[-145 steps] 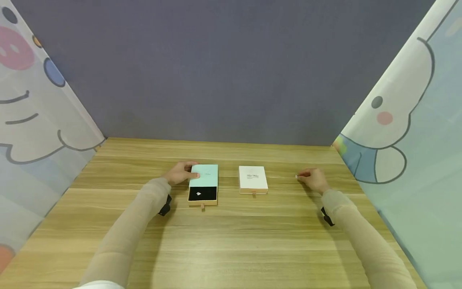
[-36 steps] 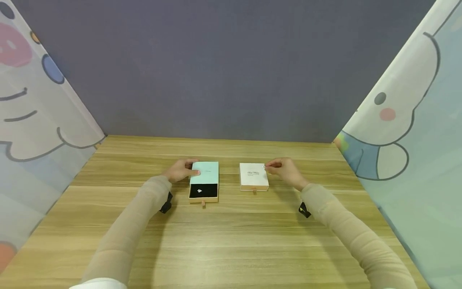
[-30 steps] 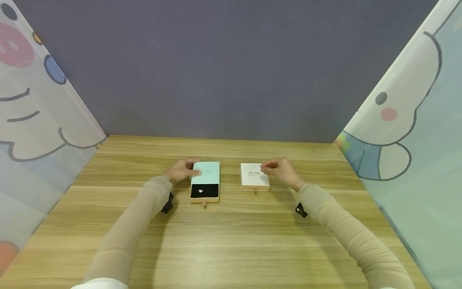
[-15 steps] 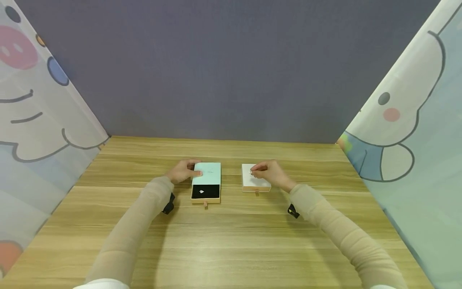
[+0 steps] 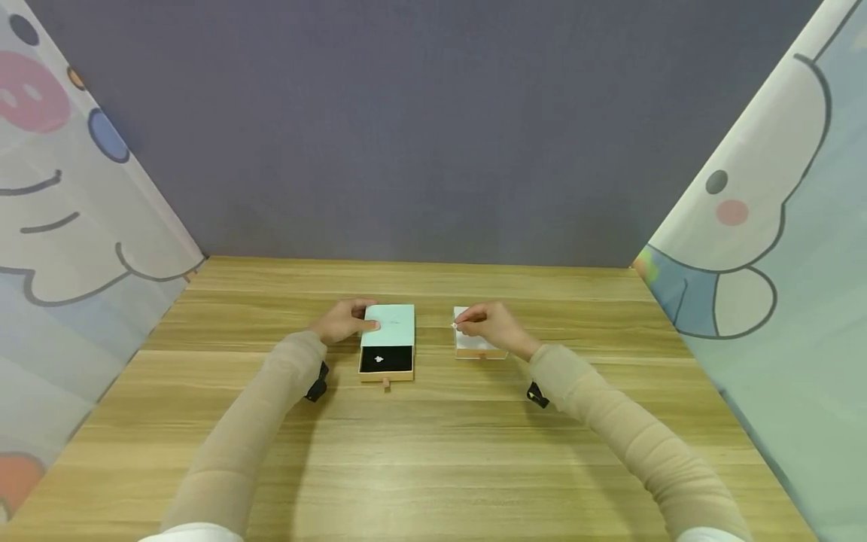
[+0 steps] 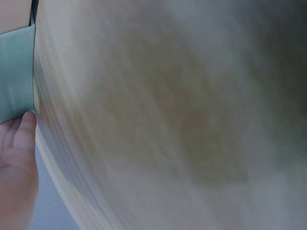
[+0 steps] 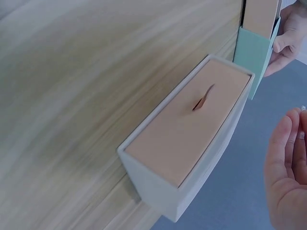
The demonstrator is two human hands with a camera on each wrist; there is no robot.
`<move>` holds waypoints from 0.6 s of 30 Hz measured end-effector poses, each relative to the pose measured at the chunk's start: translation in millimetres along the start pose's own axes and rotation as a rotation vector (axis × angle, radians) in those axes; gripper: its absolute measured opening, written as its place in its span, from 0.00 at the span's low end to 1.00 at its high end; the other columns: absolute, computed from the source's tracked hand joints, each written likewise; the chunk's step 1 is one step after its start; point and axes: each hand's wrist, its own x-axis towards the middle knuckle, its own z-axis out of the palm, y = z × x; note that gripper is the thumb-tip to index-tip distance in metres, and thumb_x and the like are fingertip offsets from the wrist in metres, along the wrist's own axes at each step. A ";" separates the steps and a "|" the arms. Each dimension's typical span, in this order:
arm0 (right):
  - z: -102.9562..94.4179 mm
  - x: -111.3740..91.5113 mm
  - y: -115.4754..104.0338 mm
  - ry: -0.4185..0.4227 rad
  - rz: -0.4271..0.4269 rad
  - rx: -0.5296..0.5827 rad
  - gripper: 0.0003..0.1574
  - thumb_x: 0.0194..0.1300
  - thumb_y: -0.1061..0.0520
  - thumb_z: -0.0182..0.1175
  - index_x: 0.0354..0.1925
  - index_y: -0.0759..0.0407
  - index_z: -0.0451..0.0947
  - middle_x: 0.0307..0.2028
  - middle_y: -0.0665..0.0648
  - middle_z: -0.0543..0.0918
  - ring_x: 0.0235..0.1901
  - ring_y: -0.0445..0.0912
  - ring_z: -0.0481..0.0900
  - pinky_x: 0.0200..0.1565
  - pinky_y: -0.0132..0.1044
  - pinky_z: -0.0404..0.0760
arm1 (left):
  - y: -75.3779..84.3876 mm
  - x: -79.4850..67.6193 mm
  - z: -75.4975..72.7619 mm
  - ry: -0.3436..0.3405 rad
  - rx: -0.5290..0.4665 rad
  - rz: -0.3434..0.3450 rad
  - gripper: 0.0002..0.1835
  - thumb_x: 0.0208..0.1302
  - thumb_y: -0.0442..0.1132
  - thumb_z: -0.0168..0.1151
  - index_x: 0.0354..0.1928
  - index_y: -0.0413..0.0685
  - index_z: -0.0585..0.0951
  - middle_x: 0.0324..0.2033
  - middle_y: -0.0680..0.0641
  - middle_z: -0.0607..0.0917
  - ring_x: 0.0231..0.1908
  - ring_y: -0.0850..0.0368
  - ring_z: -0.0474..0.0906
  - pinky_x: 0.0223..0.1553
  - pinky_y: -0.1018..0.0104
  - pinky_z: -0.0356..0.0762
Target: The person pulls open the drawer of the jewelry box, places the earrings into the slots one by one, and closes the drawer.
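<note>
My left hand (image 5: 339,321) holds the left side of a mint-green drawer box (image 5: 394,325), thumb on its lid. The box's black-lined drawer (image 5: 400,361) is pulled out toward me, and a small silvery piece of jewelry (image 5: 378,359) lies inside. A similar tiny shiny piece (image 5: 454,325) is pinched between the thumb and fingers of my right hand (image 5: 496,325); I cannot tell its exact kind. That hand is over a white drawer box (image 5: 470,345), covering much of its lid. In the right wrist view, the white box's pink drawer front (image 7: 187,124) is pushed in.
Both boxes stand on a wood-grain table (image 5: 406,452). A dark grey panel (image 5: 433,135) rises behind the table, and cartoon-printed panels flank it left and right. A pull tab (image 5: 386,384) sticks out from the mint box's drawer.
With the small shiny piece pinched, my right hand has moved left from the table's right side, across the white box to its left edge. My left hand stays on the mint box.
</note>
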 end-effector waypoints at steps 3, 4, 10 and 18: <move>4.3 -0.7 -3.3 -0.011 0.002 0.007 0.10 0.60 0.59 0.61 0.41 0.60 0.82 0.40 0.59 0.84 0.37 0.49 0.82 0.42 0.40 0.81 | 0.5 -1.0 1.1 0.003 0.000 -0.001 0.36 0.59 0.47 0.62 0.67 0.45 0.61 0.68 0.37 0.56 0.66 0.38 0.55 0.63 0.46 0.61; 5.9 -0.3 -4.1 -0.018 0.002 0.010 0.11 0.60 0.59 0.61 0.41 0.60 0.82 0.41 0.59 0.84 0.38 0.49 0.81 0.43 0.41 0.81 | 0.8 -1.4 0.9 0.003 0.000 0.001 0.36 0.59 0.46 0.62 0.67 0.45 0.61 0.68 0.37 0.56 0.66 0.38 0.54 0.63 0.46 0.60; 14.8 2.2 -5.3 -0.043 0.005 -0.032 0.08 0.60 0.57 0.61 0.39 0.54 0.83 0.38 0.54 0.84 0.38 0.44 0.80 0.45 0.39 0.80 | 1.9 -2.4 0.7 0.004 0.010 -0.001 0.37 0.59 0.47 0.62 0.68 0.44 0.60 0.68 0.37 0.56 0.66 0.37 0.54 0.63 0.45 0.59; 25.9 5.1 -8.6 -0.041 -0.015 -0.067 0.08 0.60 0.56 0.62 0.38 0.54 0.84 0.37 0.51 0.83 0.37 0.43 0.80 0.42 0.36 0.80 | 2.3 0.3 1.5 0.008 0.013 -0.006 0.38 0.58 0.49 0.63 0.67 0.48 0.61 0.68 0.39 0.57 0.66 0.39 0.54 0.63 0.46 0.60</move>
